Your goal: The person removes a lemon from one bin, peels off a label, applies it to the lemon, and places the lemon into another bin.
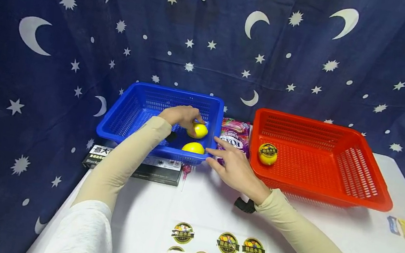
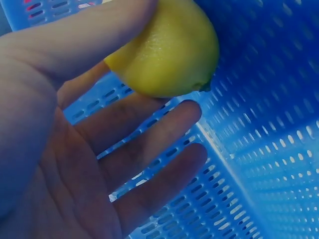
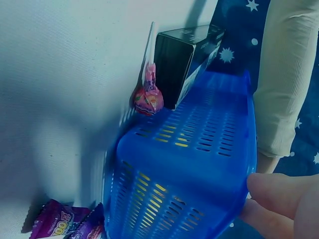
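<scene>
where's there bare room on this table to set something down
White tabletop is bare between the left sleeve and sticker sheet, and between the right sleeve and red basket; that basket's right half is bare. Crowded: the gap to the blue basket, with purple packets and the right hand.

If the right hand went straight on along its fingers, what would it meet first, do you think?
Most likely the blue basket, since the right hand seems to touch its near right corner.
</scene>
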`<state>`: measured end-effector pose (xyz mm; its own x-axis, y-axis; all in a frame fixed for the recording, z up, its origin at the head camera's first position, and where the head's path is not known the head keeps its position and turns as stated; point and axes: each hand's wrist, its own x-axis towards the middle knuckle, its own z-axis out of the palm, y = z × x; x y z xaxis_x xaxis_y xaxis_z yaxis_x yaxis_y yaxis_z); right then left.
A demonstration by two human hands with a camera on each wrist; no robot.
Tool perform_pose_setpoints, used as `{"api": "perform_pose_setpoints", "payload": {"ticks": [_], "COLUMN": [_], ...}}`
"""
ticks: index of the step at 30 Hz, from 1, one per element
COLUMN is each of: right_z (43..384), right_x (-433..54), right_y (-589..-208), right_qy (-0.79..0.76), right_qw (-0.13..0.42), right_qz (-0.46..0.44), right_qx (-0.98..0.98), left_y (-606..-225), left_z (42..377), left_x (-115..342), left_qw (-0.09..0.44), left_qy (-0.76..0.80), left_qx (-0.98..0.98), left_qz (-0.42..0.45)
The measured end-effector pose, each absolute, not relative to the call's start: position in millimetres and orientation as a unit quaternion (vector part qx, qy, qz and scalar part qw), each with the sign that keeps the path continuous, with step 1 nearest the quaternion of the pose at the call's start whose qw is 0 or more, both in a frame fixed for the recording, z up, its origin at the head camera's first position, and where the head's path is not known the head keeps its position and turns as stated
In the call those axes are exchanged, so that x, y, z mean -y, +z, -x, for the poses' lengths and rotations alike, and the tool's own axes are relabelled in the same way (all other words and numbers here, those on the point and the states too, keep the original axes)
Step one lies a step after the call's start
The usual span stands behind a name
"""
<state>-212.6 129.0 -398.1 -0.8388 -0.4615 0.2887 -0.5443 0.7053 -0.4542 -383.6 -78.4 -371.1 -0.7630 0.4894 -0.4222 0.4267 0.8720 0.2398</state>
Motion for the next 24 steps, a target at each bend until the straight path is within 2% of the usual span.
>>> {"api": "perform_pose_setpoints", "payload": {"ticks": [8, 14, 19, 24], "right_z": [210.5, 206.2, 192.7, 164.0], "right_x": [-130.6, -137.2, -150.8, -165.6], "right_y": [-397.6, -397.5, -399.8, -404.0], "right_qy": [0.273, 0.301, 0.355, 0.439], "right_qw": [0.074, 0.080, 0.097, 0.071], "right_qz": [-0.274, -0.269, -0.264, -0.248], "right_qx": [0.919, 0.912, 0.891, 0.860], "left_y": [-363.8, -336.6, -323.0, -346.7], "left_z": [376.4, 352.5, 297.3, 215.9], "left_x": [81.3, 100.1, 110.5, 100.7], "left_qw": [0.203, 0.097, -0.006, -0.094], "left_qy": [0.049, 0.129, 0.225, 0.322], "left_qx": [-0.944, -0.938, -0.917, -0.893], "left_qz": [-0.255, -0.305, -0.328, -0.301]}}
